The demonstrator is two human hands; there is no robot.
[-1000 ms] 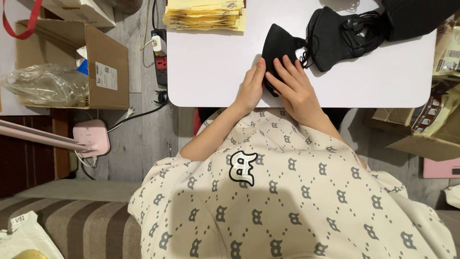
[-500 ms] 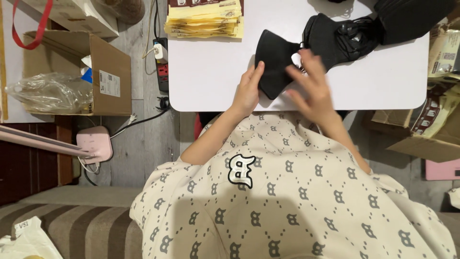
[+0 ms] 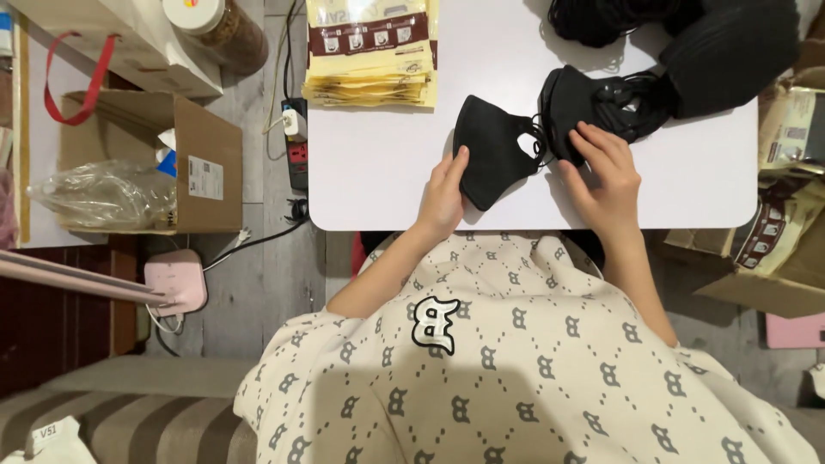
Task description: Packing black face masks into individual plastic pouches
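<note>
On the white rounded-corner table [image 3: 378, 180], the left hand [image 3: 443, 193] rests flat with fingers extended against the edge of a black fabric face mask [image 3: 494, 155], apparently pinning it in place. The right hand [image 3: 606, 172], open and gripping nothing, touches a pile of black masks [image 3: 601, 99] just beside it (ear loops tangled together). A stack of yellow printed packets [image 3: 369, 82] lies well apart.

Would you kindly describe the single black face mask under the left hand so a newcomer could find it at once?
Start at the white table. Near its front edge lies a folded black face mask, with the left hand resting on its near-left edge. Unlike the pile of black masks that the right hand touches, it lies alone and flat, its ear loop showing.
</note>
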